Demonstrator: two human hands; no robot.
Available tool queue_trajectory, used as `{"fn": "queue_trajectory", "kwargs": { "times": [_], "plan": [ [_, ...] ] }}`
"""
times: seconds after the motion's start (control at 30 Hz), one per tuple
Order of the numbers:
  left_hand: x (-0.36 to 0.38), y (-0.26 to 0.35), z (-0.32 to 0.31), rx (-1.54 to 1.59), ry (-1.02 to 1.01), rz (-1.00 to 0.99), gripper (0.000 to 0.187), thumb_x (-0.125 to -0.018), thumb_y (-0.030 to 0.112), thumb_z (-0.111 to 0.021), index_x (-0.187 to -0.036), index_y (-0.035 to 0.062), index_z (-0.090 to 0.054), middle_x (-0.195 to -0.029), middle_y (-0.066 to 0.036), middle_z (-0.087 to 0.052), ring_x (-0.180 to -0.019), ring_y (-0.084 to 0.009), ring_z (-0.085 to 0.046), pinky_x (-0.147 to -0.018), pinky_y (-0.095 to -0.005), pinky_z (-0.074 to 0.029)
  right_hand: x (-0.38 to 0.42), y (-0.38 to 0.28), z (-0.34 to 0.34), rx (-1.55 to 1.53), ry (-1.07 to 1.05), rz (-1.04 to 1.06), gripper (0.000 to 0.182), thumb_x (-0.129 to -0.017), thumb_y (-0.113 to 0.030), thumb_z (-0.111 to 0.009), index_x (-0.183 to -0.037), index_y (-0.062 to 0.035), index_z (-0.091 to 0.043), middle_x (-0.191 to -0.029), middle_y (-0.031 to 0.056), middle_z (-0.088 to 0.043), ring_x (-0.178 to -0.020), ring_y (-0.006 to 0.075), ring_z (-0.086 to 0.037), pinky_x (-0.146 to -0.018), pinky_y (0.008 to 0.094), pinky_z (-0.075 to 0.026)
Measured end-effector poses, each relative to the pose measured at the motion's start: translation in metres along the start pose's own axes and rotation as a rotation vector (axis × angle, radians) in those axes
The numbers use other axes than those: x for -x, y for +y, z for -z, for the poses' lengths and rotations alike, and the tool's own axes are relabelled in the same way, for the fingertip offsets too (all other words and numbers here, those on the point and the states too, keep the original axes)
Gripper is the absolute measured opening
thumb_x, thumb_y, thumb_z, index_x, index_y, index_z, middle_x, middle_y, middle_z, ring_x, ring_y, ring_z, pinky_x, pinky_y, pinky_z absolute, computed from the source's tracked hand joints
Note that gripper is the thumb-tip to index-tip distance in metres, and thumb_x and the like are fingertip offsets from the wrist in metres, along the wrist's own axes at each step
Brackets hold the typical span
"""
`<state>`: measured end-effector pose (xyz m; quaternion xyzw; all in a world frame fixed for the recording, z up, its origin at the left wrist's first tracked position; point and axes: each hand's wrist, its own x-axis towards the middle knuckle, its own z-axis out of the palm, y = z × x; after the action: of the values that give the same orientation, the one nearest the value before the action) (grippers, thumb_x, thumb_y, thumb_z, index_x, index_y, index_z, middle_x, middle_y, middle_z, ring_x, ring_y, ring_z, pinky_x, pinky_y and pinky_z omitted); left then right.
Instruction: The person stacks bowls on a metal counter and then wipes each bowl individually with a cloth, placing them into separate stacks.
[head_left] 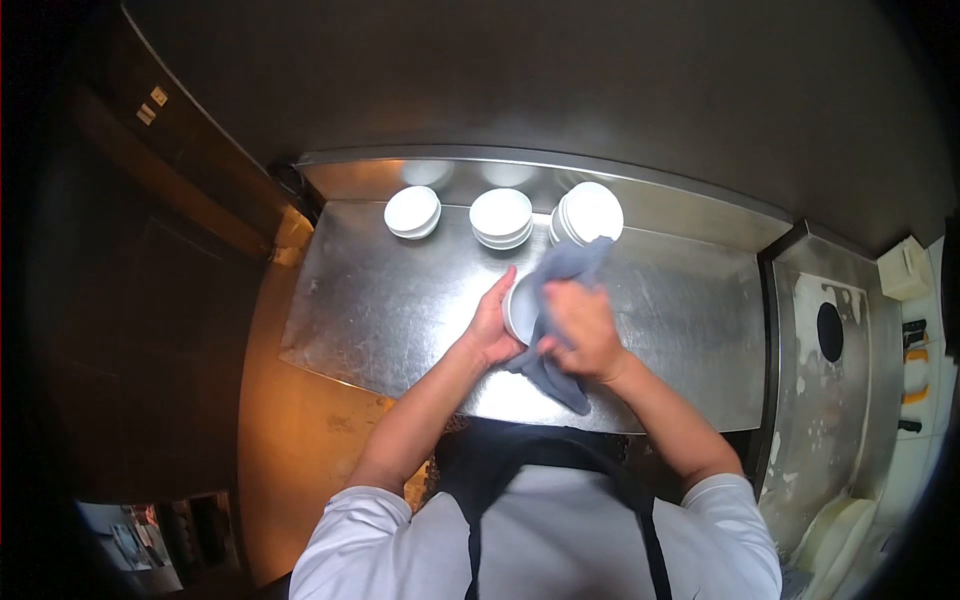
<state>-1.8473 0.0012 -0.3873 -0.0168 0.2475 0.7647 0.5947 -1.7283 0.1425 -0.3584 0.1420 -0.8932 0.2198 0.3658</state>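
My left hand (493, 322) grips a white bowl (519, 308) by its left side, tilted above the steel counter. A grey-blue cloth (562, 375) is bunched in my right hand (585, 330), which presses it against the bowl's right side; the fingers are slightly blurred. Part of the bowl is hidden behind the cloth. Beyond my hands stand three stacks of white bowls: a left stack (412, 211), a middle stack (501, 218) and a right stack (592, 212). The cloth's upper corner overlaps the right stack in view.
The steel counter (690, 330) has a raised back edge (700, 205) against a dark wall. To the right is a second steel surface (820, 400) with a black oval patch. Knives with yellow and black handles (915, 370) hang at the far right, below a white box (904, 268).
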Motion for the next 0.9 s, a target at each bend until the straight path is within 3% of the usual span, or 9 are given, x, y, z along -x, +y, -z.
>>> {"fn": "queue_trajectory", "kwargs": {
  "times": [0.03,0.17,0.37,0.47,0.6,0.63,0.77,0.87,0.9],
  "plan": [
    [-0.001,-0.004,0.001,-0.076,-0.031,0.011,0.064,-0.099,0.052,-0.034,-0.139,0.0029,-0.044,-0.138,-0.018,-0.051,-0.125,-0.0305,-0.052,-0.107,-0.0462,-0.041,0.005,0.005,-0.011,-0.047,-0.288,0.098,0.075,-0.083,-0.056,-0.061,-0.128,0.0028,-0.054,-0.130,0.0204,-0.056,-0.123,0.0336,-0.053,-0.111,0.0605,-0.022],
    [-0.002,-0.008,0.003,-0.167,0.069,-0.003,0.058,-0.100,0.045,-0.030,-0.140,0.0049,-0.042,-0.139,-0.018,-0.049,-0.126,-0.0300,-0.052,-0.107,-0.0475,-0.042,0.014,0.015,-0.018,0.112,-0.493,0.000,0.094,-0.076,-0.066,-0.061,-0.134,0.0058,-0.045,-0.140,0.0229,-0.046,-0.135,0.0357,-0.040,-0.115,0.0600,-0.016],
    [0.006,-0.004,-0.009,-0.307,0.116,-0.037,0.053,-0.099,0.039,-0.039,-0.138,0.0025,-0.043,-0.134,-0.018,-0.053,-0.124,-0.0279,-0.054,-0.105,-0.0426,-0.043,0.024,0.010,-0.032,0.104,-0.541,-0.078,0.077,-0.080,-0.053,-0.065,-0.129,0.0046,-0.050,-0.133,0.0233,-0.051,-0.134,0.0358,-0.041,-0.114,0.0585,-0.019],
    [0.005,-0.009,-0.017,-0.580,0.194,-0.243,0.052,-0.097,0.036,-0.050,-0.134,-0.0004,-0.045,-0.128,-0.018,-0.056,-0.117,-0.0262,-0.057,-0.102,-0.0394,-0.046,0.038,0.009,-0.045,0.179,-0.483,-0.051,0.059,-0.082,-0.038,-0.066,-0.122,0.0031,-0.054,-0.125,0.0213,-0.057,-0.130,0.0358,-0.045,-0.113,0.0573,-0.022],
    [-0.002,-0.016,0.001,-0.992,0.275,-0.494,0.045,-0.089,0.024,-0.065,-0.126,-0.0001,-0.054,-0.110,-0.011,-0.063,-0.099,-0.0162,-0.060,-0.089,-0.0300,-0.048,0.039,-0.023,-0.053,-0.270,-0.383,-0.518,0.038,-0.076,-0.015,-0.070,-0.110,-0.0012,-0.061,-0.113,0.0225,-0.061,-0.115,0.0386,-0.055,-0.103,0.0505,-0.037],
    [0.001,-0.018,-0.001,-1.057,0.266,-0.562,0.046,-0.085,0.021,-0.068,-0.124,0.0009,-0.056,-0.106,-0.010,-0.064,-0.096,-0.0146,-0.059,-0.088,-0.0286,-0.047,0.039,-0.029,-0.056,-0.358,-0.254,-0.575,0.032,-0.077,-0.009,-0.069,-0.108,-0.0017,-0.063,-0.107,0.0189,-0.065,-0.100,0.0315,-0.063,-0.090,0.0434,-0.048],
    [-0.004,-0.011,0.021,-0.507,0.038,-0.516,0.047,-0.091,0.030,-0.059,-0.129,0.0031,-0.052,-0.112,-0.011,-0.062,-0.100,-0.0188,-0.061,-0.092,-0.0320,-0.048,0.014,-0.025,-0.025,-1.481,-0.076,-1.202,0.027,-0.085,-0.006,-0.068,-0.110,0.0005,-0.062,-0.095,0.0050,-0.067,-0.082,0.0124,-0.065,-0.074,0.0299,-0.053],
    [-0.016,-0.014,0.016,-0.110,0.213,-0.458,0.051,-0.095,0.042,-0.048,-0.129,0.0040,-0.051,-0.117,-0.013,-0.062,-0.107,-0.0247,-0.061,-0.095,-0.0371,-0.048,-0.017,-0.028,0.010,-1.503,0.282,-1.182,0.026,-0.085,-0.005,-0.068,-0.109,0.0018,-0.062,-0.097,0.0061,-0.068,-0.085,0.0137,-0.065,-0.076,0.0322,-0.054],
    [-0.015,-0.009,0.020,-0.051,0.180,-0.357,0.056,-0.096,0.049,-0.041,-0.128,0.0035,-0.052,-0.120,-0.014,-0.061,-0.112,-0.0283,-0.059,-0.099,-0.0402,-0.047,-0.019,-0.026,0.021,-1.269,0.287,-1.050,0.025,-0.085,-0.006,-0.068,-0.108,0.0020,-0.063,-0.099,0.0079,-0.067,-0.085,0.0157,-0.065,-0.075,0.0328,-0.054]
  ]
}}
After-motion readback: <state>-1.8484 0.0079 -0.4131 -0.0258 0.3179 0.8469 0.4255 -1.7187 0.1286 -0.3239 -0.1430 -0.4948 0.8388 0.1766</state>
